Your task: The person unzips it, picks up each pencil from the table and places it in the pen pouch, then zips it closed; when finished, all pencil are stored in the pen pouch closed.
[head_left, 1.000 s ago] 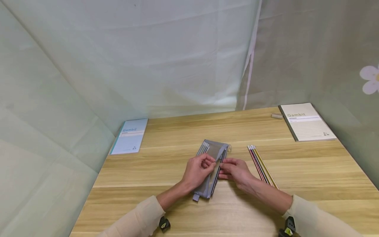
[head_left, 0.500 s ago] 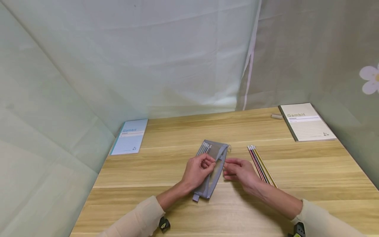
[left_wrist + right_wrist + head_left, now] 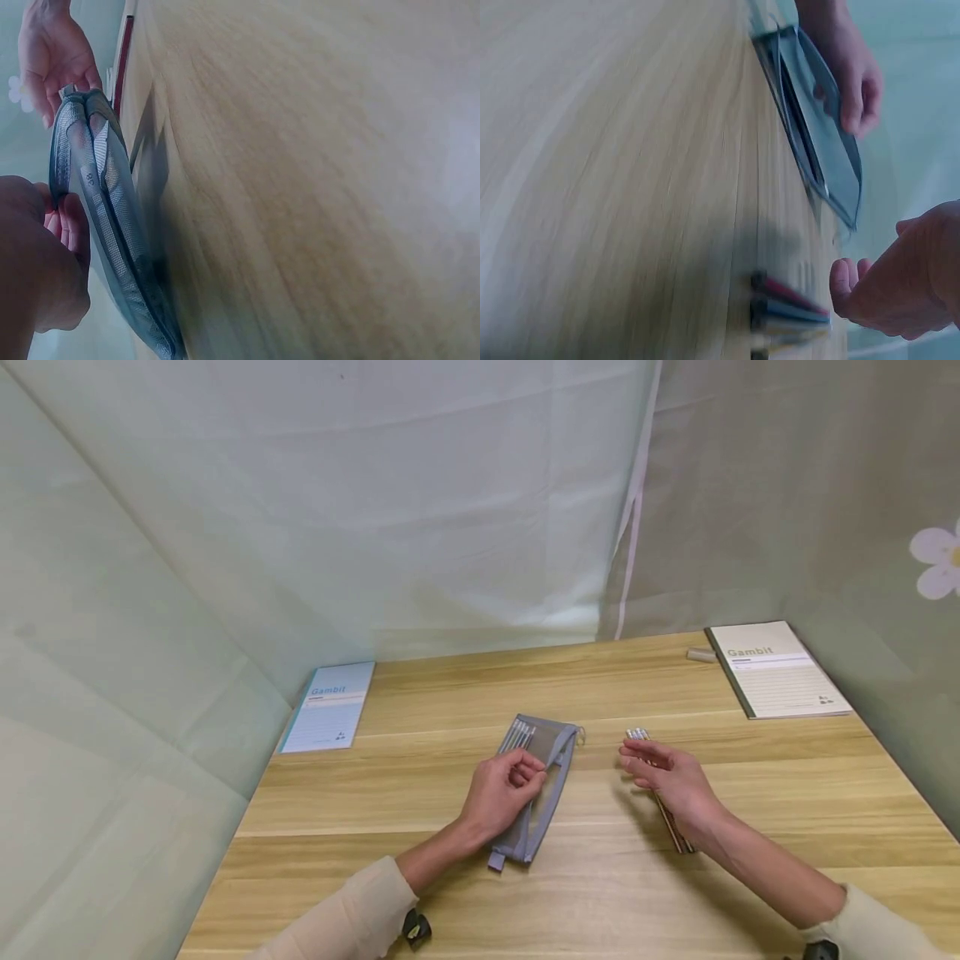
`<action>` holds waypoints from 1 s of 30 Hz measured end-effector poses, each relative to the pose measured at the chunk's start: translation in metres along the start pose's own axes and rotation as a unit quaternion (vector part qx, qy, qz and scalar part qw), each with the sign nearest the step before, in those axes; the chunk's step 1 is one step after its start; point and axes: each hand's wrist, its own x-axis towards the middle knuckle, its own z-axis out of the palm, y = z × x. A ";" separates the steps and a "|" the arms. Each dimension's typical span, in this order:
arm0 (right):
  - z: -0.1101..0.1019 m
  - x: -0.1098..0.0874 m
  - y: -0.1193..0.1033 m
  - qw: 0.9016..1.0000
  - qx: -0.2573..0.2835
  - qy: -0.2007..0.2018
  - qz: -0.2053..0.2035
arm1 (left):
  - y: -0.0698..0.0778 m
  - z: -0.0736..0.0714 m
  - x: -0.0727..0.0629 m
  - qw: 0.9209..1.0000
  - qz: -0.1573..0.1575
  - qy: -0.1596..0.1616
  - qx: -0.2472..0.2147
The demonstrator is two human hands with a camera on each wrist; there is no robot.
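Note:
A grey mesh pencil case [image 3: 553, 793] lies on the table with its long zip side gaping. My left hand [image 3: 501, 789] pinches one edge of that opening between thumb and fingers. Through the mesh, silver-tipped pencils [image 3: 517, 735] show inside the case. My right hand [image 3: 675, 781] hovers over a bundle of loose pencils [image 3: 678, 837], its fingers loosely bent and holding nothing. It covers the bundle's middle in the head view. From the right wrist, the red, dark and yellow pencil ends [image 3: 787, 311] sit just apart from the hand.
A blue-edged notebook [image 3: 327, 706] lies at the table's left. Another notebook [image 3: 778, 668], dark-spined, is at the back right, with a small beige block [image 3: 701, 654] beside it. Cloth walls [image 3: 487, 527] stand behind and at the sides of the wooden table [image 3: 420, 793].
A dark pencil at the case's opening has gone inside. My right hand has let go and moved right, from the case to above the loose pencils. The left hand stays put.

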 end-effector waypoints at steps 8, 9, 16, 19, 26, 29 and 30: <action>-0.027 -0.001 0.013 0.999 -0.021 0.039 -0.010 | 0.000 0.001 0.001 1.000 -0.002 0.000 0.004; -0.030 -0.001 0.014 0.999 -0.029 0.044 -0.012 | 0.000 0.001 0.001 1.000 -0.002 0.000 0.004; -0.048 -0.001 0.025 0.993 -0.101 0.053 -0.036 | 0.001 0.002 0.001 1.000 -0.002 -0.002 0.003; -0.052 0.001 0.029 0.991 -0.120 0.051 -0.041 | 0.000 0.003 0.000 1.000 -0.003 -0.002 0.002; -0.058 0.004 0.038 0.986 -0.147 0.055 -0.060 | 0.000 0.003 0.000 1.000 -0.002 -0.001 0.008; -0.059 0.006 0.040 0.983 -0.162 0.056 -0.067 | 0.000 0.003 0.001 1.000 -0.002 -0.003 0.008; -0.060 0.007 0.040 0.982 -0.167 0.055 -0.070 | 0.000 0.003 0.001 1.000 -0.002 -0.003 0.008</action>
